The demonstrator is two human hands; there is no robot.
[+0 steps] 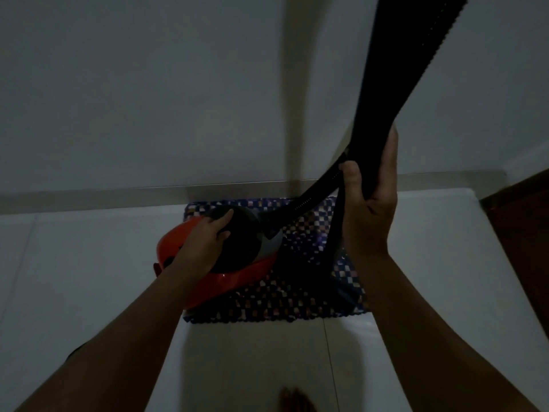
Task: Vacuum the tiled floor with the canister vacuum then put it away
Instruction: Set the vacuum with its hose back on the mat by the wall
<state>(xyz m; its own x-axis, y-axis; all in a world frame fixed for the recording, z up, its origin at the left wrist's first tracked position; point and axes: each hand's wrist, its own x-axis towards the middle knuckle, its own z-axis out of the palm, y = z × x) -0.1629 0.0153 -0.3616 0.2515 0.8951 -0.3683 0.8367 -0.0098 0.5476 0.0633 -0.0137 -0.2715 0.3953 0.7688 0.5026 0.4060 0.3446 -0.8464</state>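
Note:
The red and black canister vacuum (240, 272) sits on a blue checkered mat (300, 298) against the wall. My left hand (208, 239) grips the black rounded top of the canister. My right hand (374, 203) is closed around the black ribbed hose (392, 93), bunched with what looks like a second black strand that hangs down to the mat. From my hand the hose runs up to the top right corner and also down to the canister's front. The white tiled floor (89, 278) surrounds the mat.
A white wall (148, 84) with a grey skirting strip (118, 191) stands right behind the mat. A dark wooden door or frame (523, 221) is at the right edge. My bare foot (294, 399) shows at the bottom. The room is dim.

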